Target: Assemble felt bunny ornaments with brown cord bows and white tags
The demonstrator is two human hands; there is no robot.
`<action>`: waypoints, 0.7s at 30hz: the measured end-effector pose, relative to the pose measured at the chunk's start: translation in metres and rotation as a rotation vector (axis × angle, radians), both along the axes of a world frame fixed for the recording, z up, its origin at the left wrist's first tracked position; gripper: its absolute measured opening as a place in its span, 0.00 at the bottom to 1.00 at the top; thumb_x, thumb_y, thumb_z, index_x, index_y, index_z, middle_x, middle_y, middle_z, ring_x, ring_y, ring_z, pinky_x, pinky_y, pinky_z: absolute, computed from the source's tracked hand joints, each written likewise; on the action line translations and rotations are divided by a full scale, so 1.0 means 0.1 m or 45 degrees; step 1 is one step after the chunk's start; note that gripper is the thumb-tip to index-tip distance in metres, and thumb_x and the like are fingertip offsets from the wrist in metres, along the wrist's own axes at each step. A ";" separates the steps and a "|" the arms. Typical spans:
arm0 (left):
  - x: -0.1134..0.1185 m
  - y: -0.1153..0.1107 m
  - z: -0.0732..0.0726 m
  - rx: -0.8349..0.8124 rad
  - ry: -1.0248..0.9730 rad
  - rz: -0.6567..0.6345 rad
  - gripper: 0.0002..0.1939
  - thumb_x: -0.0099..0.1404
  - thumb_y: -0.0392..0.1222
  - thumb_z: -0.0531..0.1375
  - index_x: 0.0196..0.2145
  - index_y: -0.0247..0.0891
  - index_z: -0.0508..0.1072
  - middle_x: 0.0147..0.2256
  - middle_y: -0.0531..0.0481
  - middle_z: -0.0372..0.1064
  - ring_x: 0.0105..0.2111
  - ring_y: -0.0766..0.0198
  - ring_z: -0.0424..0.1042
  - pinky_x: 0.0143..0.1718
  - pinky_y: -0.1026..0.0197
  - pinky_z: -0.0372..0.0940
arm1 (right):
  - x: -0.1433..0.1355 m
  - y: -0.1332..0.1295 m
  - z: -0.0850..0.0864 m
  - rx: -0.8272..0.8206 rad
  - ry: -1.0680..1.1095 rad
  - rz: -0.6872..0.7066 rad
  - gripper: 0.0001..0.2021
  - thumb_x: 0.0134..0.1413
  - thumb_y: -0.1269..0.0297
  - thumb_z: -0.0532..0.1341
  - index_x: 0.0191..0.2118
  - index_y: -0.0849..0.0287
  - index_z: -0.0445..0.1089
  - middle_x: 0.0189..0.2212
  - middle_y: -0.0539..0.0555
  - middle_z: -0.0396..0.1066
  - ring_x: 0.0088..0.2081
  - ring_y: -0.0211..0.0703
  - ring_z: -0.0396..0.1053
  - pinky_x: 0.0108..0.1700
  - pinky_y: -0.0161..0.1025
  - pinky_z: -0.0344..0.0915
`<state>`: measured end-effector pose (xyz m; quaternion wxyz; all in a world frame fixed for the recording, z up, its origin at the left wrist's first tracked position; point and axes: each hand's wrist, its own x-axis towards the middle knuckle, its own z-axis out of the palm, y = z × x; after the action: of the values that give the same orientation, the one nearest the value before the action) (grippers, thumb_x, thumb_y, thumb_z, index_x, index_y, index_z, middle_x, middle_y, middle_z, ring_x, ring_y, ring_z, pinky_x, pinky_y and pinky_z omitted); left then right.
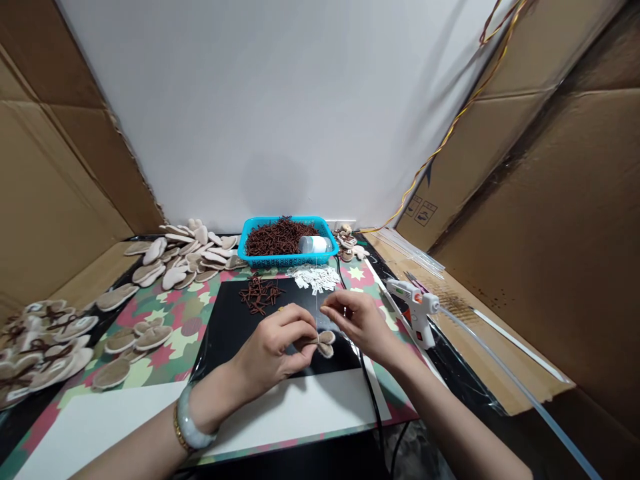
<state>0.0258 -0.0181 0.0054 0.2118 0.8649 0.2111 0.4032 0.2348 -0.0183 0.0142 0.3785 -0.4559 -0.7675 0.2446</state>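
My left hand (280, 343) is closed around a small beige plush piece with two rounded ears (327, 343). The ears stick out to the right of the fingers, drawn in at their base, while my hand hides the rest. A thin pale thread (317, 300) runs upward from that base toward the blue basket. My right hand (357, 323) is held just to the right, thumb and fingertips pinched together beside the thread. Both hands are above a black mat (220, 333).
Behind the hands a blue basket (245, 257) holds brown bows (275, 237) and a white spool-like cylinder (314, 245). White tags (315, 279) and loose bows (260, 293) lie before it. Beige plush pieces (175, 257) are heaped left. A glue gun (417, 307) stands right, near a black cable (370, 387).
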 end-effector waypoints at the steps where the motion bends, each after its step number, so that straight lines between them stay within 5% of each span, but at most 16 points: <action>1: -0.02 0.00 0.00 -0.006 0.009 0.005 0.08 0.61 0.27 0.59 0.35 0.37 0.74 0.36 0.46 0.72 0.34 0.64 0.72 0.36 0.64 0.67 | 0.00 0.00 0.02 0.072 -0.011 0.045 0.07 0.63 0.69 0.57 0.38 0.60 0.73 0.34 0.56 0.74 0.35 0.42 0.70 0.37 0.37 0.66; 4: -0.08 0.01 -0.01 0.018 0.076 0.007 0.08 0.62 0.29 0.58 0.36 0.37 0.75 0.37 0.45 0.71 0.35 0.63 0.72 0.38 0.63 0.68 | -0.04 0.02 0.14 0.110 -0.204 0.360 0.13 0.62 0.77 0.54 0.45 0.58 0.73 0.46 0.58 0.73 0.47 0.44 0.70 0.47 0.41 0.67; 7: -0.12 0.03 -0.03 0.046 0.151 0.009 0.08 0.63 0.28 0.57 0.34 0.38 0.75 0.36 0.46 0.71 0.35 0.63 0.71 0.38 0.63 0.68 | -0.11 0.11 0.25 0.057 -0.497 0.470 0.10 0.56 0.80 0.59 0.35 0.60 0.75 0.34 0.54 0.73 0.38 0.42 0.70 0.39 0.37 0.65; 14: -0.07 0.05 -0.16 -0.256 0.053 0.231 0.07 0.56 0.27 0.59 0.26 0.37 0.72 0.30 0.50 0.70 0.28 0.66 0.69 0.30 0.65 0.64 | -0.35 0.10 0.18 0.377 -0.746 0.296 0.12 0.56 0.82 0.58 0.26 0.60 0.68 0.25 0.52 0.65 0.30 0.42 0.62 0.30 0.37 0.58; 18: 0.03 0.04 -0.21 -0.814 -0.281 0.455 0.02 0.54 0.32 0.64 0.26 0.35 0.73 0.25 0.52 0.69 0.26 0.65 0.68 0.28 0.64 0.65 | -0.46 -0.10 -0.08 0.590 -0.674 -0.009 0.13 0.60 0.81 0.51 0.29 0.60 0.66 0.28 0.56 0.64 0.31 0.46 0.58 0.32 0.41 0.59; 21: 0.12 0.02 -0.22 -1.233 -0.707 0.458 0.10 0.49 0.37 0.69 0.28 0.35 0.73 0.26 0.52 0.70 0.27 0.65 0.71 0.30 0.64 0.68 | -0.48 -0.19 -0.23 0.625 -0.386 -0.119 0.12 0.64 0.79 0.51 0.31 0.60 0.66 0.28 0.56 0.65 0.31 0.45 0.58 0.33 0.41 0.60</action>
<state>0.0383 -0.0156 -0.0170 0.5586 0.4821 0.4512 0.5019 0.1870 -0.0374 -0.0088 0.3693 -0.4170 -0.8297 -0.0369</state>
